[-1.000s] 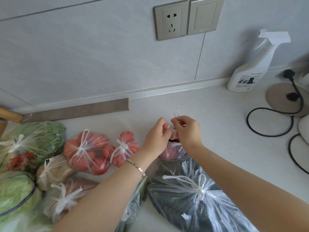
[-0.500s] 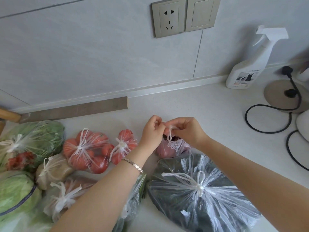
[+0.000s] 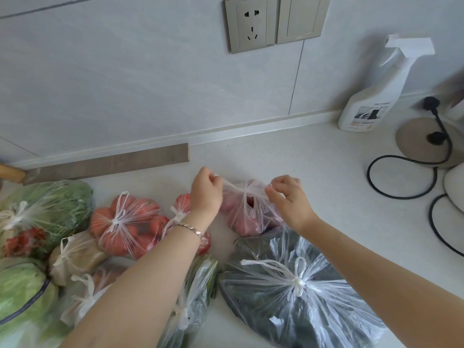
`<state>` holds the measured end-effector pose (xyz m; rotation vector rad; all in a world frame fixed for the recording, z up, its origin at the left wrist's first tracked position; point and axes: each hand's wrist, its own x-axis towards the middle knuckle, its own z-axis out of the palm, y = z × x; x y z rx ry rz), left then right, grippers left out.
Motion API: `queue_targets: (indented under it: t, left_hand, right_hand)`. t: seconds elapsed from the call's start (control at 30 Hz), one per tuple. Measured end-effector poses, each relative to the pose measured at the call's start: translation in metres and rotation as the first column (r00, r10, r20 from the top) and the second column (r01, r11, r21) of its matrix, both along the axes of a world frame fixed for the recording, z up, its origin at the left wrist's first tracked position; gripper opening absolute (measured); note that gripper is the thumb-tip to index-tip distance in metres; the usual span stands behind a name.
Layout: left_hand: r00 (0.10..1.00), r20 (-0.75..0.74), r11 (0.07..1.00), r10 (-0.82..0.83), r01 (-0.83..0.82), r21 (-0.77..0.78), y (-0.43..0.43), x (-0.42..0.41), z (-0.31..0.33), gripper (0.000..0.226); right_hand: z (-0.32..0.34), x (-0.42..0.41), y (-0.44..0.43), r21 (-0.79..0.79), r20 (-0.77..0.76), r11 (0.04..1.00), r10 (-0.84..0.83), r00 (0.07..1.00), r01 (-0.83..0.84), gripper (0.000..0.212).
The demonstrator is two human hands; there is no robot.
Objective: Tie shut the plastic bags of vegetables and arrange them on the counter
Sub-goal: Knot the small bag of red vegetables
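Observation:
A small clear bag of reddish-pink vegetables (image 3: 247,216) lies mid-counter. My left hand (image 3: 206,194) pinches one handle strip on its left and my right hand (image 3: 288,197) pinches the other on its right, the strips stretched taut across a knot at the bag's mouth. In front lies a tied bag of dark greens (image 3: 296,295). To the left are a tied tomato bag (image 3: 125,222), a smaller tomato bag (image 3: 182,208) partly hidden by my left wrist, a leafy greens bag (image 3: 50,209), a potato bag (image 3: 75,257) and a cabbage (image 3: 22,290).
A white spray bottle (image 3: 371,96) stands at the back right by the wall. A black cable (image 3: 401,177) loops over the counter beside a round base (image 3: 424,141). A wall socket (image 3: 248,23) is above. A grey strip (image 3: 108,164) lies along the backsplash.
My hands were close together above the bag's mouth working the handles. They have now pulled apart sideways, drawing the knot tight.

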<state>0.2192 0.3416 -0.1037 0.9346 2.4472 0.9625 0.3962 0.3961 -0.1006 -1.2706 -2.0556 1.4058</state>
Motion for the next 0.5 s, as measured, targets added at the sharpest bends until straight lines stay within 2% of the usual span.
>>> queue_targets:
  t: [0.13,0.2,0.23,0.3,0.37,0.43,0.5]
  left_hand:
    - [0.991,-0.116,0.921,-0.063,0.013,-0.389,-0.020,-0.039,-0.026,0.010]
    - [0.992,-0.112,0.905,-0.052,-0.001,-0.426,-0.024,-0.040,-0.030,0.012]
    - [0.994,-0.109,0.920,-0.020,-0.024,-0.392,-0.022,-0.038,-0.030,0.013]
    - [0.996,-0.034,0.974,0.081,-0.087,-0.207,-0.013,-0.031,-0.026,0.016]
    - [0.967,0.235,0.994,0.097,-0.105,0.020,-0.004,-0.022,-0.019,0.018]
    - [0.844,0.536,0.985,0.016,-0.105,0.136,0.001,-0.010,-0.009,0.020]
    - [0.747,0.657,0.988,-0.106,0.004,0.155,0.002,0.002,-0.003,0.033]
  right_hand:
    - [-0.025,0.030,-0.001,0.003,0.298,0.999,0.048,0.953,-0.052,0.037]
    - [-0.029,0.031,-0.001,-0.028,0.318,0.999,0.024,0.948,-0.016,0.036]
    - [-0.027,0.027,0.000,-0.071,0.279,0.997,-0.006,0.960,0.027,0.037]
    - [-0.014,0.020,0.004,-0.190,0.153,0.973,-0.104,0.983,0.133,0.037]
    - [0.000,0.014,0.012,-0.282,0.028,0.941,-0.185,0.982,0.185,0.035]
    - [0.010,0.003,0.019,-0.325,-0.082,0.932,-0.199,0.977,0.163,0.032]
    - [0.014,-0.011,0.024,-0.330,-0.176,0.935,-0.192,0.966,0.126,0.029]
